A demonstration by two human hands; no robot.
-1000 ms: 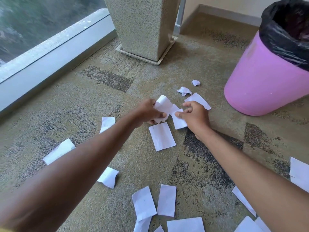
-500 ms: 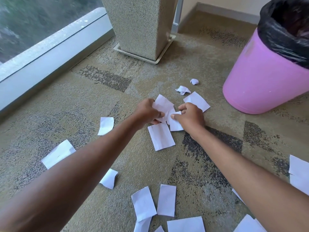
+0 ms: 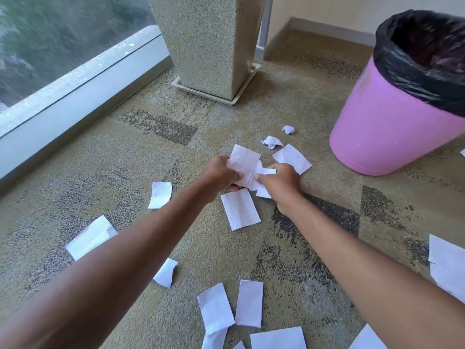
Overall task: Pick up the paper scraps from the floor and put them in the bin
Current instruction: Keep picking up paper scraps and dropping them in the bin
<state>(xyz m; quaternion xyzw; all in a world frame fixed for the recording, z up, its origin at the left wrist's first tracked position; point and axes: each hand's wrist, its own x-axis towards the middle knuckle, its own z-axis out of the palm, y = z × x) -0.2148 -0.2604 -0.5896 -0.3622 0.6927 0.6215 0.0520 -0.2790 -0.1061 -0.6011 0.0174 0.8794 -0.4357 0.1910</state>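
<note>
Grip: left hand [image 3: 219, 176] and right hand [image 3: 279, 183] both closed on one bunch of paper scraps [image 3: 242, 163]. Likely light, limp, crushable. Flat ones on floor [image 3: 125, 172]: pinch a raised edge.

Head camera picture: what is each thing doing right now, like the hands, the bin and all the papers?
Left hand, grips a bunch of scraps.
Right hand, pinches a single scrap next to the bunch.
Bin, upright, top open, lined with a black bag.
Flat scraps, lying on the carpet, not picked up.
Crumpled scraps, on the carpet near the bin.
</note>
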